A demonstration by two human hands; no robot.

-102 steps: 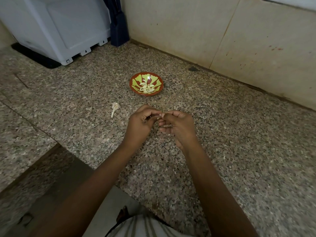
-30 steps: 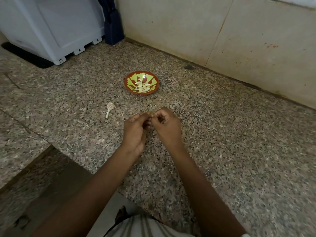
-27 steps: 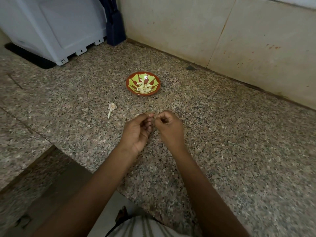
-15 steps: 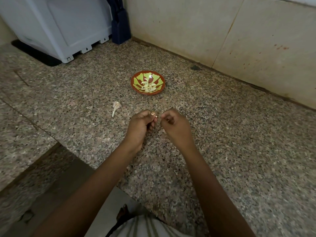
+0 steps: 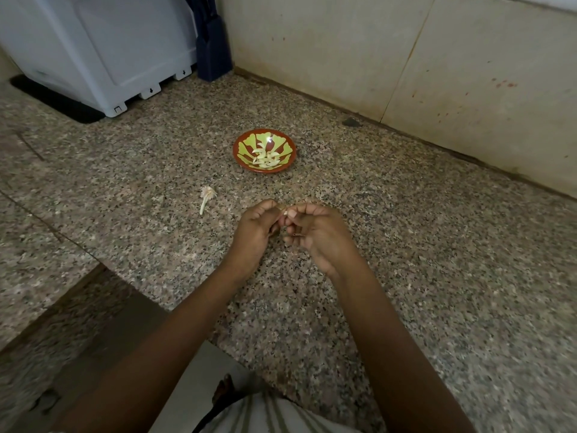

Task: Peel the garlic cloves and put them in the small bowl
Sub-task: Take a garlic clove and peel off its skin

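Observation:
A small red and green bowl [image 5: 240, 144] stands on the speckled granite counter and holds several peeled garlic cloves [image 5: 266, 157]. Nearer to me, my left hand [image 5: 254, 230] and my right hand [image 5: 318, 234] meet fingertip to fingertip above the counter. Between them they pinch a small garlic clove [image 5: 284, 211], mostly hidden by the fingers. A bare garlic stem with its dry root end [image 5: 206, 196] lies left of my hands.
The granite counter [image 5: 437, 245] ends at a tiled wall [image 5: 406, 57] behind the bowl. A white appliance [image 5: 103, 48] and a dark blue block [image 5: 212, 51] stand at the back left. The counter edge drops off at the lower left.
Both hands have stayed together at the clove, shifting slightly toward me and right. The fingers have kept working at the clove's skin. The bowl has not moved.

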